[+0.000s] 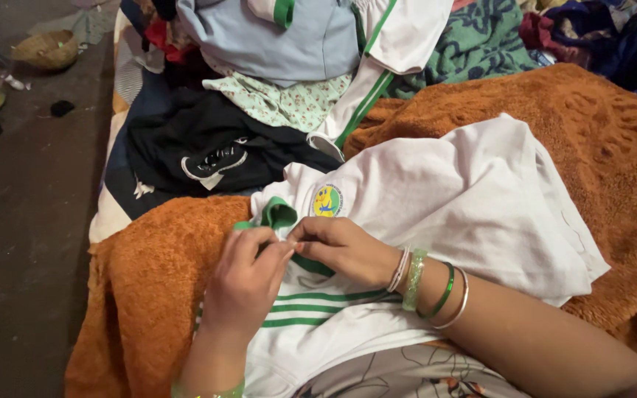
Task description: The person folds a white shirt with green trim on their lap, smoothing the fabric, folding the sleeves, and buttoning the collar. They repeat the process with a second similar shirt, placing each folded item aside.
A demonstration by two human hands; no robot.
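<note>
Both hands meet at about 7 o'clock in the view, over a white cotton shirt with green collar trim and green stripes (436, 206) spread on a rust-orange fleece blanket (599, 140). The left hand (245, 284) comes up from 6 o'clock with its fingers curled tight, thumb and forefinger pinched on the shirt's front edge just below the collar. The right hand (340, 249), reaching in from 4 o'clock, is likewise closed to a pinch; its fingertips touch those of the left hand on the same bit of cloth. What lies between the fingertips is too small to tell. Several thin bangles, green, clear and silver (429, 284), sit on the right wrist.

A round yellow-and-blue badge (326, 200) is sewn on the shirt at 12 o'clock from the hands, just beside the collar. Further toward 11 o'clock lies a crumpled black garment with a white print (208, 147), and beyond it a pale blue garment (282, 37) atop a heap of clothes. At 10 o'clock, well apart on the dark floor, stands a small woven basket (47, 49).
</note>
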